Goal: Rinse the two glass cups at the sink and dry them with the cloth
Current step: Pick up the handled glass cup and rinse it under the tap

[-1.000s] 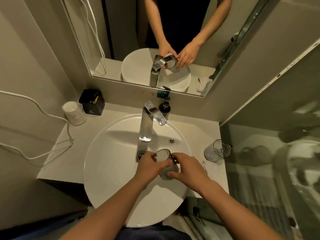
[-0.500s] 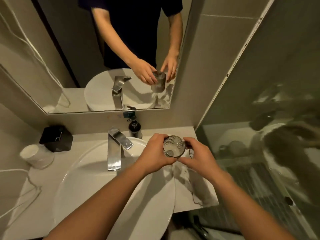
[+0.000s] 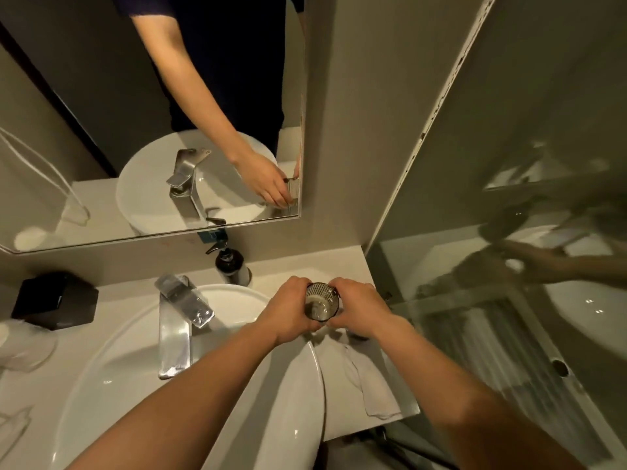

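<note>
Fingers (image 3: 340,285) of left hand (image 3: 288,312) and right hand (image 3: 361,312): curled round one glass cup (image 3: 321,301), upright, seemingly over cloth (image 3: 368,381) on counter (image 3: 339,262).

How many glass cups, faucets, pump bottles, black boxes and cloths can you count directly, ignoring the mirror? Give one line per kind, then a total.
Ribbed glass cup: 1 plainly seen, gripped by left hand and right hand
Faucet: 1
Pump bottle: 1
Black box: 1
White cloth: 1
Total: 5
</note>
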Action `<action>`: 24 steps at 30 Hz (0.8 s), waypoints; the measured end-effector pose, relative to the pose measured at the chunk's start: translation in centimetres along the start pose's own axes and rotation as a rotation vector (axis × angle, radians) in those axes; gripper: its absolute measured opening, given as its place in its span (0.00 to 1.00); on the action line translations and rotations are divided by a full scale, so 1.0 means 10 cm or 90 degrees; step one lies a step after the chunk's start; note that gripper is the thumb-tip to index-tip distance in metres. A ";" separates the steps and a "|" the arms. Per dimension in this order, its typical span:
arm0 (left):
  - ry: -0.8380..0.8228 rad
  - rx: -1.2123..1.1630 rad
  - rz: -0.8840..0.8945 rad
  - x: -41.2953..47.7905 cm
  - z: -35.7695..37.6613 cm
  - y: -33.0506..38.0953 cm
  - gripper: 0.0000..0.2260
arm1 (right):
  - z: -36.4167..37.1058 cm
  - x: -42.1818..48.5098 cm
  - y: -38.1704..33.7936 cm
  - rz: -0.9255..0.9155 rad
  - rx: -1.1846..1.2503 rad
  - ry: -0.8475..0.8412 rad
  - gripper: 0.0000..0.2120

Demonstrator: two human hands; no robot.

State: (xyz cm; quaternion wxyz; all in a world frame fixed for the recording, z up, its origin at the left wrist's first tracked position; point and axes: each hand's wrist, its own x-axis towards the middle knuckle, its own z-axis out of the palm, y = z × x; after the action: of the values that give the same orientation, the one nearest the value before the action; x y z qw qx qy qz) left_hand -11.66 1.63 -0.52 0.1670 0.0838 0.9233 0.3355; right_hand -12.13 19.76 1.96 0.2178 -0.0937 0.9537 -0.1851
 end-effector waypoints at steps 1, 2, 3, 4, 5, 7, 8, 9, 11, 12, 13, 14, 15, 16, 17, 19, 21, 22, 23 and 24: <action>-0.002 0.005 -0.008 0.01 0.03 -0.03 0.25 | 0.03 0.04 0.01 -0.007 -0.013 -0.001 0.30; -0.003 0.014 -0.015 0.02 0.05 -0.07 0.27 | 0.05 0.07 0.01 -0.012 -0.022 0.001 0.29; -0.004 0.027 -0.024 0.03 0.07 -0.09 0.29 | 0.07 0.10 0.01 -0.015 -0.027 0.003 0.28; -0.004 0.044 -0.032 0.04 0.08 -0.11 0.31 | 0.09 0.13 0.01 -0.017 -0.032 0.004 0.28; -0.004 0.061 -0.039 0.05 0.08 -0.12 0.31 | 0.10 0.15 0.01 -0.020 -0.036 0.003 0.27; -0.008 0.088 -0.049 0.07 0.08 -0.14 0.31 | 0.12 0.19 0.00 -0.025 -0.045 -0.004 0.26; -0.009 0.094 -0.055 0.08 0.09 -0.16 0.31 | 0.12 0.20 -0.01 -0.028 -0.050 -0.008 0.25; -0.011 0.098 -0.063 0.09 0.09 -0.18 0.30 | 0.13 0.21 -0.02 -0.031 -0.055 -0.014 0.24; -0.016 0.109 -0.072 0.09 0.10 -0.21 0.31 | 0.12 0.22 -0.03 -0.030 -0.057 -0.026 0.25; -0.018 0.122 -0.070 0.08 0.11 -0.23 0.35 | 0.10 0.20 -0.03 -0.026 -0.052 -0.031 0.27; -0.018 0.134 -0.062 0.07 0.10 -0.23 0.40 | 0.08 0.18 -0.02 -0.019 -0.041 -0.031 0.31; -0.013 0.138 -0.050 0.06 0.09 -0.21 0.45 | 0.05 0.13 0.01 -0.007 -0.026 -0.023 0.37; -0.003 0.131 -0.032 0.05 0.07 -0.17 0.48 | 0.00 0.07 0.06 0.009 -0.010 -0.007 0.41; 0.006 0.123 -0.006 0.04 0.05 -0.10 0.48 | -0.06 0.00 0.13 0.026 0.002 0.018 0.43; 0.008 0.121 0.025 0.05 0.03 -0.01 0.48 | -0.12 -0.09 0.22 0.042 0.009 0.043 0.44; -0.006 0.152 0.095 0.10 0.03 0.20 0.46 | -0.22 -0.25 0.40 0.072 -0.004 0.057 0.45; -0.034 0.187 0.132 0.17 0.11 0.44 0.45 | -0.30 -0.36 0.53 0.090 -0.045 0.033 0.47; -0.054 0.207 0.134 0.21 0.16 0.54 0.43 | -0.31 -0.39 0.57 0.094 -0.064 0.019 0.47; -0.075 0.233 0.131 0.25 0.22 0.63 0.41 | -0.31 -0.40 0.60 0.093 -0.077 0.008 0.46; -0.092 0.264 0.127 0.29 0.28 0.69 0.39 | -0.29 -0.40 0.62 0.092 -0.084 0.000 0.45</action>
State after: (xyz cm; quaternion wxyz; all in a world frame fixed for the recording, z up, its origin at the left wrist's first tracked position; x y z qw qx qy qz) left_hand -13.01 9.32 1.26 0.1778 0.2308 0.9453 0.1469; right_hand -10.47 27.38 3.50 0.2237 -0.0386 0.9681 -0.1057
